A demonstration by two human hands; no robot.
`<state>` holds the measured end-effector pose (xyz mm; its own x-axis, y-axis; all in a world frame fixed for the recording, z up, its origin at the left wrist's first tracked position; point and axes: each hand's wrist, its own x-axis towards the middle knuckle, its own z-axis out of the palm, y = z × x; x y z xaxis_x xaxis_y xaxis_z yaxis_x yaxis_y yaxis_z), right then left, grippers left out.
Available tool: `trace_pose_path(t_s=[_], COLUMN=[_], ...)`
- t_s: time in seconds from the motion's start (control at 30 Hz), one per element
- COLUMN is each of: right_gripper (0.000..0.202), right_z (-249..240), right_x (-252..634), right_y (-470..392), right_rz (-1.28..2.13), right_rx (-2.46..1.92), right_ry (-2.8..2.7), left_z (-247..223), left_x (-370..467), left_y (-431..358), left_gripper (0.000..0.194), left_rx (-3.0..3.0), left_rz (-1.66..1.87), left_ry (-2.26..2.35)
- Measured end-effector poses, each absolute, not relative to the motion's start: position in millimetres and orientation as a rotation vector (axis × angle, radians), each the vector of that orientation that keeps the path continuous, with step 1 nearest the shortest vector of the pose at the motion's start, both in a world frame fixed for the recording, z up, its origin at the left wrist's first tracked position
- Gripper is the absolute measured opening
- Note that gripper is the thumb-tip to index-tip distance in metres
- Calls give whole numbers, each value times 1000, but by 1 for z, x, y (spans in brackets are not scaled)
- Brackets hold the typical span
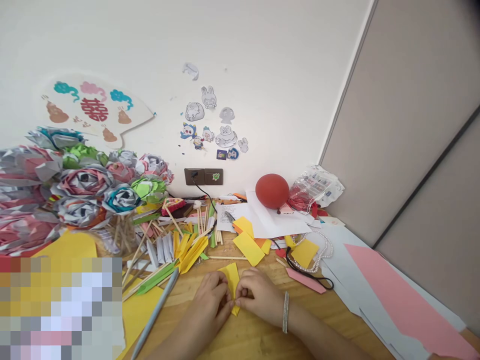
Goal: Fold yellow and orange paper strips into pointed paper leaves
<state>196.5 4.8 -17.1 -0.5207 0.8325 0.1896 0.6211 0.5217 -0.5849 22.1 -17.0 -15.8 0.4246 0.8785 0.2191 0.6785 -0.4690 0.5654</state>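
Note:
A small yellow paper piece (231, 275) lies on the wooden table between my two hands, its near end folded to a narrow tip. My left hand (213, 300) pinches its left edge with thumb and forefinger. From the right, my right hand (258, 295) pinches the same paper, fingers curled, the fingertips of both hands almost meeting. A beaded bracelet (285, 312) circles the right wrist. Just beyond the hands lie more yellow paper pieces (249, 248), and folded yellow strips (191, 251) rest to the left.
Folded paper flowers (84, 182) crowd the left side. Wooden sticks and a grey rod (155, 312) lie left of my hands. A red balloon (272, 191) sits on white paper at the back. A black cord (309, 272), pearl strings (326, 250) and pink paper (393, 295) are to the right.

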Motion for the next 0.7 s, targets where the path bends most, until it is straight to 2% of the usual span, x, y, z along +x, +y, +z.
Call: trace_pose_path(t_s=[0.23,0.47,0.57,0.7], right_gripper=[11,10,8,8], right_z=[-21,-22,-15,-9], right_x=[190,190,199,213], right_y=[-6,-4,-2,-3], right_rz=[445,431,418,200], right_rx=[-1310,-1327,-1135,-730], right_ry=[-2321,-2227,-2346,-2692], left_z=[-11,-12,-14,-16], left_x=[22,22,21,20], left_y=[-17,-14,-13,-12], left_gripper=[12,9,8,8], left_rx=[2271,2254,2263,2260], left_rz=[716,685,677,699], left_ry=[1335,1356,1354,1344])
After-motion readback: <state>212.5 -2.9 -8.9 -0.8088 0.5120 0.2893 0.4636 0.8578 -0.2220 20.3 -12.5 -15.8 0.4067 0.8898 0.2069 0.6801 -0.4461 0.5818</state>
